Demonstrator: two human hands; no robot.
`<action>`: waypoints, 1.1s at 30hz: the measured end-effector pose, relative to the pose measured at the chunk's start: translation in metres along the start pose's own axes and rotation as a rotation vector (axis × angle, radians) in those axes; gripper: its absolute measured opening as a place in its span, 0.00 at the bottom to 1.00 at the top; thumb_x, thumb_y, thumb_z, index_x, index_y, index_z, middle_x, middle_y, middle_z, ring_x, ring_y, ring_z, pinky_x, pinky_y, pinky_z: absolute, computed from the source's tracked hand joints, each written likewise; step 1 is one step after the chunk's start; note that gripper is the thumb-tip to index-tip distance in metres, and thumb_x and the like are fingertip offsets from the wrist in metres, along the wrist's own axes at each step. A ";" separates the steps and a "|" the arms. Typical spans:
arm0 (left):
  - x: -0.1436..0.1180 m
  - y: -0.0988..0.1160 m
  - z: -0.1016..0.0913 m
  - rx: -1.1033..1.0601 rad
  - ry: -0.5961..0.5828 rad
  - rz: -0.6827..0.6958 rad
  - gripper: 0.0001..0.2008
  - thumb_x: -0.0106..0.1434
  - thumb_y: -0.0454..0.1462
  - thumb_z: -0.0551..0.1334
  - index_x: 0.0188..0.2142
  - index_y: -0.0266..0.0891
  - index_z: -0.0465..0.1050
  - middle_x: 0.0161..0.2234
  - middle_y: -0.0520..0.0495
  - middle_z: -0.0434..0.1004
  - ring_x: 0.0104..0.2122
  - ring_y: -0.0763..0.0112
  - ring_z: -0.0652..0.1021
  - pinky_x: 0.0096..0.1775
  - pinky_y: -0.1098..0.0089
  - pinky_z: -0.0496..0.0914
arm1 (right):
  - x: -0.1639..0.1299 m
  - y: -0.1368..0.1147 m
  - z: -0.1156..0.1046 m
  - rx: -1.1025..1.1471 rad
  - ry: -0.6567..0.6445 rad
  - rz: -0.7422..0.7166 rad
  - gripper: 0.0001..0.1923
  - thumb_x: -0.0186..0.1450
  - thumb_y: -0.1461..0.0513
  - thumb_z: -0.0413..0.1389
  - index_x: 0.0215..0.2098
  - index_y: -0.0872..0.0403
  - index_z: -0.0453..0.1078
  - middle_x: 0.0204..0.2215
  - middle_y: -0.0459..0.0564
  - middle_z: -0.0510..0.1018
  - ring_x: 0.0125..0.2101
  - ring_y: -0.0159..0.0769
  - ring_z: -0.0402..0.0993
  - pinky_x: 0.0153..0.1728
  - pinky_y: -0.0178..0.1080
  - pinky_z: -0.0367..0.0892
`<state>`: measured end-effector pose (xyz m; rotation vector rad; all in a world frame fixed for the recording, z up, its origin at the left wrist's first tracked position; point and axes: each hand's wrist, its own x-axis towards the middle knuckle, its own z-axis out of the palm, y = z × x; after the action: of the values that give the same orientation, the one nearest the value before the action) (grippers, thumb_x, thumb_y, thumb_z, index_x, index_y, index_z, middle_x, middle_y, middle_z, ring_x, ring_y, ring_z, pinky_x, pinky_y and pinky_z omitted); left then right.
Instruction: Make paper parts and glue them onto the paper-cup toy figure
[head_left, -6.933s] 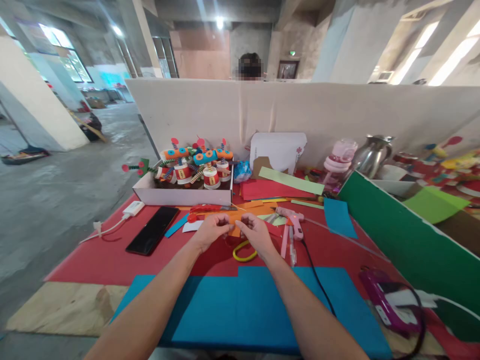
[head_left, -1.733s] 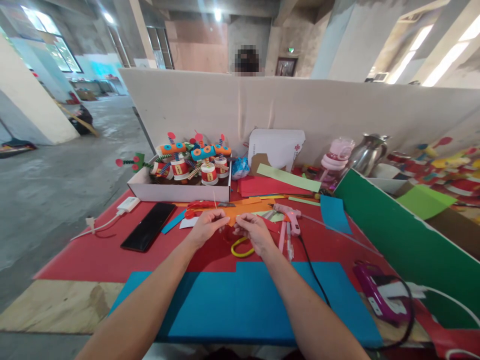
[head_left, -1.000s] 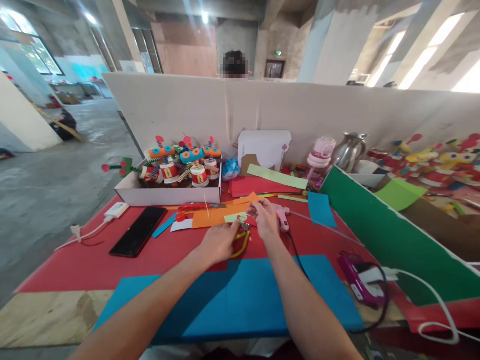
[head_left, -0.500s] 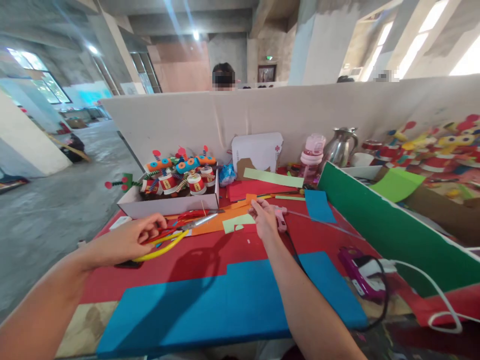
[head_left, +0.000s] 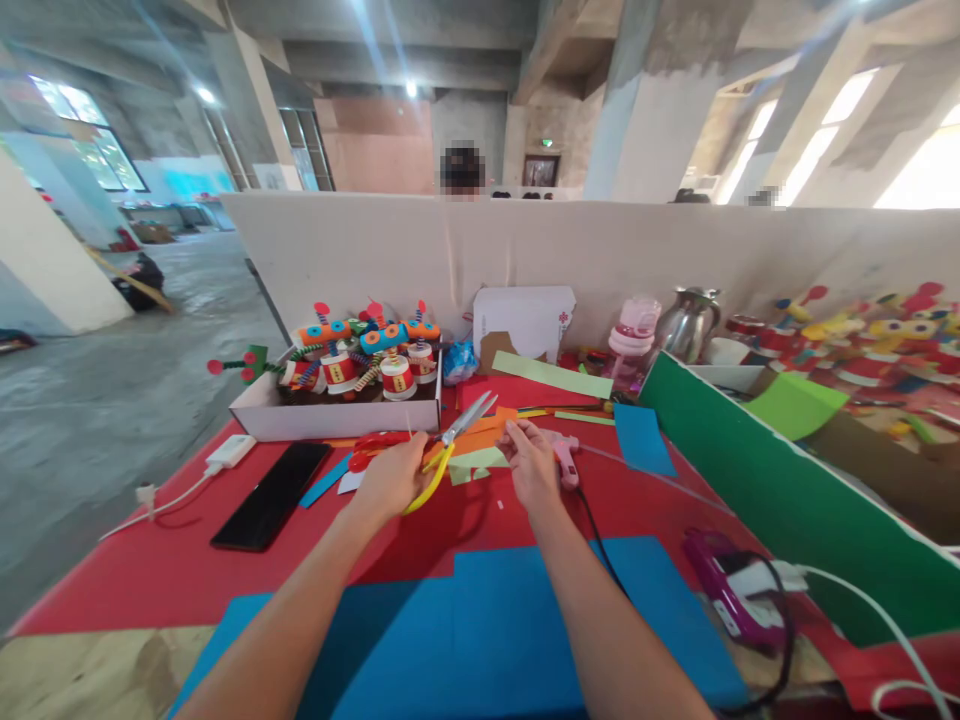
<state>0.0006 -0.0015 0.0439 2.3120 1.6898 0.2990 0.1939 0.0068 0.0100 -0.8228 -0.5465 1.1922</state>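
Note:
My left hand is closed round the handles of a pair of scissors with yellow grips. Their metal blades point up and to the right, slightly apart. Between the fingertips of my right hand is a small piece of orange paper, its lower part hidden by the fingers. The blade tips are close to the orange piece; whether they touch cannot be told. Under and behind the hands lie orange strips and a pale green paper scrap. A pink glue gun rests just right of my right hand.
A white box of paper-cup figures stands at the back left. A black phone lies in front of it. Blue sheets cover the near edge. At right are a purple power strip and a green board.
My left hand has moved right with the scissors, bringing the blades close to the orange paper. The phone is now uncovered. My right hand stays at nearly the same spot.

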 end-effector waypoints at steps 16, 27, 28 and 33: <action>-0.012 -0.004 0.010 0.228 -0.079 0.083 0.15 0.64 0.45 0.52 0.45 0.42 0.68 0.35 0.39 0.79 0.37 0.53 0.78 0.29 0.68 0.62 | 0.002 -0.006 -0.004 -0.020 0.014 0.031 0.18 0.44 0.56 0.69 0.25 0.52 0.67 0.21 0.41 0.75 0.22 0.29 0.73 0.28 0.34 0.71; -0.010 -0.007 0.015 0.169 -0.076 0.084 0.19 0.64 0.47 0.51 0.50 0.43 0.68 0.37 0.39 0.80 0.36 0.50 0.79 0.30 0.66 0.63 | -0.001 -0.005 -0.001 -0.046 -0.015 0.049 0.18 0.42 0.57 0.70 0.24 0.52 0.67 0.20 0.41 0.76 0.22 0.28 0.73 0.28 0.32 0.70; -0.011 -0.007 0.014 0.170 -0.079 0.083 0.18 0.65 0.47 0.51 0.49 0.43 0.68 0.37 0.39 0.80 0.36 0.50 0.79 0.30 0.66 0.63 | 0.000 -0.005 -0.001 -0.054 -0.020 0.048 0.18 0.42 0.57 0.70 0.24 0.52 0.67 0.20 0.40 0.76 0.22 0.28 0.73 0.28 0.33 0.70; -0.011 -0.004 0.010 0.180 -0.124 0.070 0.17 0.65 0.45 0.51 0.48 0.42 0.68 0.35 0.40 0.79 0.35 0.54 0.79 0.30 0.67 0.64 | 0.000 -0.005 -0.003 -0.057 -0.054 0.037 0.17 0.44 0.57 0.69 0.24 0.53 0.67 0.20 0.40 0.76 0.21 0.27 0.73 0.29 0.33 0.71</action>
<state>-0.0034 -0.0121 0.0333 2.4645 1.6385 0.0162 0.1990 0.0055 0.0120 -0.8544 -0.6144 1.2405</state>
